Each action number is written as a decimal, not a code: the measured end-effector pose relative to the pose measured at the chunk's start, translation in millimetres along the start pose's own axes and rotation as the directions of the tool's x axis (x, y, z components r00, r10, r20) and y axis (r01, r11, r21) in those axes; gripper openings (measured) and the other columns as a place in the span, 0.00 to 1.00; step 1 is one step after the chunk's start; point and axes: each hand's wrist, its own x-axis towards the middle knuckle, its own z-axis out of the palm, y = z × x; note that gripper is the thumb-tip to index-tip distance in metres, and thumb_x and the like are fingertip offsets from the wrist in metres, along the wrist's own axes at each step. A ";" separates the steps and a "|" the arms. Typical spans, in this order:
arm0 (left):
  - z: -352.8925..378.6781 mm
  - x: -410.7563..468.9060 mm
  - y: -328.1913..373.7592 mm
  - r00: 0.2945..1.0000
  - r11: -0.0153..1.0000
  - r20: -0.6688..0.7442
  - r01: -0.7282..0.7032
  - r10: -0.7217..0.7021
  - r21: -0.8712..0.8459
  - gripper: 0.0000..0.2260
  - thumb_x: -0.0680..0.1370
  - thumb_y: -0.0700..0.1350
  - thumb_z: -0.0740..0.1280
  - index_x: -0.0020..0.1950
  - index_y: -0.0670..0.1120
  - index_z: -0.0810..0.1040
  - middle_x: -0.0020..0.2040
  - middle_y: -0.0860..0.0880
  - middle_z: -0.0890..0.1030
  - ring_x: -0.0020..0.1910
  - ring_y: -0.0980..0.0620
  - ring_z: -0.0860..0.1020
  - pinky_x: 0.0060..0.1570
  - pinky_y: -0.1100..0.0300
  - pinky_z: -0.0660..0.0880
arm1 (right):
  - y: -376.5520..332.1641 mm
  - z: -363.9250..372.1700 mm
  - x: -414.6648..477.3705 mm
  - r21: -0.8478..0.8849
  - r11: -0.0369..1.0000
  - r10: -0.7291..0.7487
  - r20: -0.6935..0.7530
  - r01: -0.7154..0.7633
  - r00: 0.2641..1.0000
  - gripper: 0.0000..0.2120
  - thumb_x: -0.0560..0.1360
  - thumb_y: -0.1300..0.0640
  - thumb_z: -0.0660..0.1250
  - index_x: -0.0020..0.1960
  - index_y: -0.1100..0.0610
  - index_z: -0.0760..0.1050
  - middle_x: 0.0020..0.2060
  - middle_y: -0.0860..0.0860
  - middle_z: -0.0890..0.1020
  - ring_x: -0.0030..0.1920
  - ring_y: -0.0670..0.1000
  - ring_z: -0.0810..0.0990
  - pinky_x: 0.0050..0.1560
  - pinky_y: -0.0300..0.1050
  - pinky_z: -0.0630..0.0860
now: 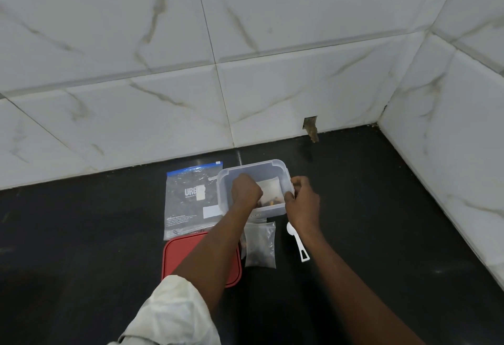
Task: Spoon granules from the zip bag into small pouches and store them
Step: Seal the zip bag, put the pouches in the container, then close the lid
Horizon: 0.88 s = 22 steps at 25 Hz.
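A clear plastic box (253, 166) stands on the black counter near the tiled wall. Inside it lies a small pouch (270, 187) with dark granules at its near end. My left hand (245, 190) reaches into the box and pinches the pouch's left side. My right hand (301, 198) grips the pouch's right edge at the box's right wall. A large zip bag (188, 200) with a blue seal strip lies flat to the left of the box. Another small pouch (260, 243) of granules lies in front of the box. Beside it lies a white plastic spoon (296, 241).
A red lid (174, 256) lies on the counter under my left forearm. The marble-tiled wall (191, 71) runs behind the box and turns a corner at the right. A broken hole (311, 127) shows at the wall's base.
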 end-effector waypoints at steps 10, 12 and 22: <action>-76.7 -100.5 -49.4 0.878 0.831 -0.474 -0.212 -0.069 -0.514 0.08 0.80 0.43 0.66 0.42 0.44 0.81 0.34 0.50 0.83 0.30 0.54 0.83 0.31 0.62 0.79 | 27.8 7.4 -70.4 -0.010 0.990 -0.141 -0.160 0.141 0.977 0.07 0.78 0.57 0.65 0.41 0.56 0.76 0.33 0.46 0.79 0.33 0.44 0.76 0.32 0.30 0.67; -65.8 -116.9 -80.2 0.900 0.839 -0.416 -0.127 -0.127 -0.529 0.10 0.80 0.44 0.66 0.42 0.43 0.82 0.34 0.50 0.84 0.32 0.51 0.82 0.34 0.57 0.80 | 44.4 25.6 -78.2 -0.105 0.993 -0.058 -0.013 0.056 0.998 0.09 0.77 0.55 0.64 0.40 0.57 0.76 0.32 0.48 0.80 0.34 0.48 0.78 0.32 0.37 0.71; -7.2 -98.2 -115.1 0.988 0.963 -0.098 -0.137 0.117 -0.233 0.07 0.73 0.47 0.67 0.43 0.45 0.83 0.39 0.49 0.83 0.39 0.49 0.80 0.39 0.52 0.77 | 37.6 63.1 -65.2 -0.006 1.000 0.012 0.094 -0.011 0.996 0.05 0.72 0.64 0.67 0.46 0.57 0.79 0.36 0.48 0.81 0.40 0.52 0.81 0.40 0.44 0.74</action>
